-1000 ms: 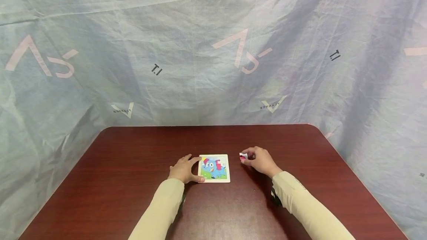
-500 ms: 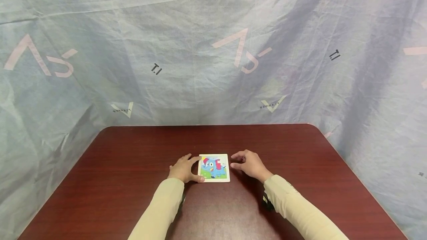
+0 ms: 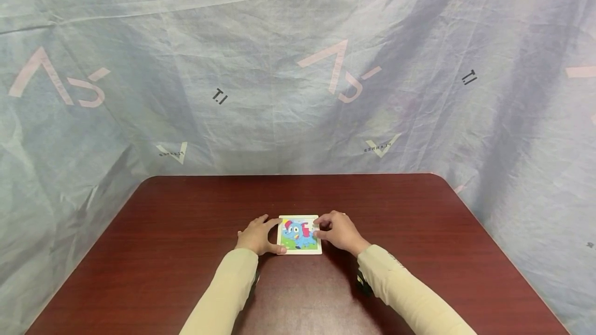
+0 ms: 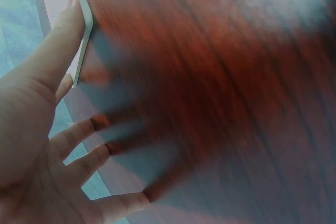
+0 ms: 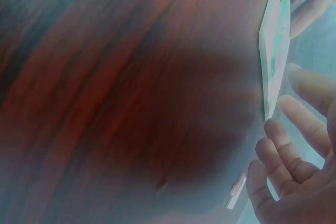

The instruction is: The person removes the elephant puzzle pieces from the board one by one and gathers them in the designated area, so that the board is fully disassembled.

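A square jigsaw puzzle board (image 3: pixel 298 234) with a pale frame shows a blue elephant on green ground. It lies flat on the table. My left hand (image 3: pixel 256 237) spans its left side, thumb on the near left corner and forefinger by the far left corner. The other left fingers spread over the table in the left wrist view. My right hand (image 3: pixel 342 231) reaches over the board's right edge, thumb and forefinger apart, holding nothing that I can see. A small puzzle piece (image 5: pixel 236 191) lies on the table beyond the right hand's fingers in the right wrist view.
The dark red wooden table (image 3: pixel 195 211) has rounded far corners. A grey printed cloth (image 3: pixel 261 66) hangs behind it and along both sides. The right hand mostly hides the loose piece in the head view.
My right hand has let go of the small puzzle piece it held and has moved left, to the board's right edge. The left hand and the board have stayed put.
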### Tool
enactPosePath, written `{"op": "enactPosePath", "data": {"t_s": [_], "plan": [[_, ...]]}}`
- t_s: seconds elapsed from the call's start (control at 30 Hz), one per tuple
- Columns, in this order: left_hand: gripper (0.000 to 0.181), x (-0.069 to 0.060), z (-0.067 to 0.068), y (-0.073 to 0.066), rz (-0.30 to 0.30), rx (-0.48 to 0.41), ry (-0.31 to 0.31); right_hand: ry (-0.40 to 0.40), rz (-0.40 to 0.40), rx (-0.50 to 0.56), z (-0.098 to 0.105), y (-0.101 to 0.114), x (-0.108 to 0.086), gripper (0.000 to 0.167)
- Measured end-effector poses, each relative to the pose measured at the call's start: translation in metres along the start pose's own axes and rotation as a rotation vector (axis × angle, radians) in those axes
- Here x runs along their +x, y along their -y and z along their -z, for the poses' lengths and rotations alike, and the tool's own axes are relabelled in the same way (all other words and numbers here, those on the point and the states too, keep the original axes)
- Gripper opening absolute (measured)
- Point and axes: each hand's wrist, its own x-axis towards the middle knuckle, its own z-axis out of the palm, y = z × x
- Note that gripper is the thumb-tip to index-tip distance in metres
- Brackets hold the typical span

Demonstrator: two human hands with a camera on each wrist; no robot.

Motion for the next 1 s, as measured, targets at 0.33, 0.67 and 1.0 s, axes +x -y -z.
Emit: {"op": "enactPosePath", "data": {"t_s": [0.33, 0.67, 1.0], "plan": [[0.079, 0.0024, -0.0033, 0.0015, -0.007, -0.008, -0.006, -0.003, 0.025, -0.082, -0.007, 0.0021, 0.0019, 0.018], [0.079, 0.0042, -0.0041, 0.0012, -0.001, -0.022, 0.021, -0.007, 0.02, -0.149, -0.007, 0.0061, 0.0013, 0.015], [0.076, 0.0058, -0.0043, 0.0009, 0.001, -0.024, 0.032, -0.009, 0.023, -0.147, -0.0077, 0.007, 0.0014, 0.012]]}}
